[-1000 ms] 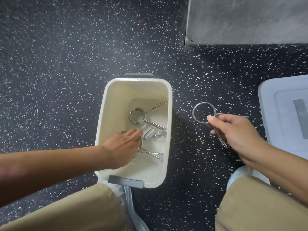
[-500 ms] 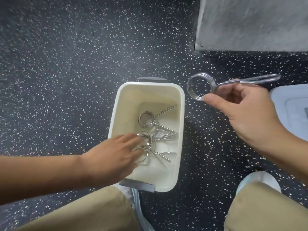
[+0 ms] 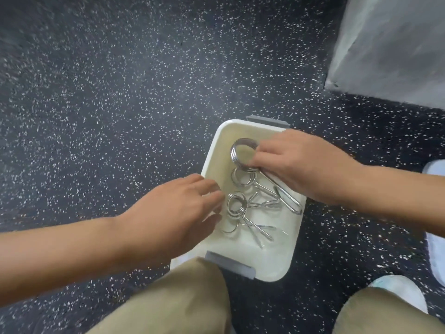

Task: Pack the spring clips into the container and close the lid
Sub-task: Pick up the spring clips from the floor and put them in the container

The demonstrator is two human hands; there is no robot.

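A cream plastic container (image 3: 284,261) with grey latches stands open on the dark speckled floor. Several metal spring clips (image 3: 237,204) lie inside it. My right hand (image 3: 303,165) is over the container's far half, shut on a spring clip (image 3: 234,153) whose coil points left and whose handles reach down to the right. My left hand (image 3: 178,213) rests at the container's left rim, fingers spread, touching the coil of a clip that lies inside. The lid (image 3: 437,249) shows only as a white sliver at the right edge.
A grey concrete block (image 3: 395,49) stands at the upper right. My knees in tan trousers (image 3: 173,300) frame the container's near side, with a white shoe (image 3: 397,292) at the lower right. Dark speckled floor spreads to the left and beyond.
My right hand carried its spring clip from the floor on the right, up and over, then down into the container. My left hand drew back slightly toward the left rim.
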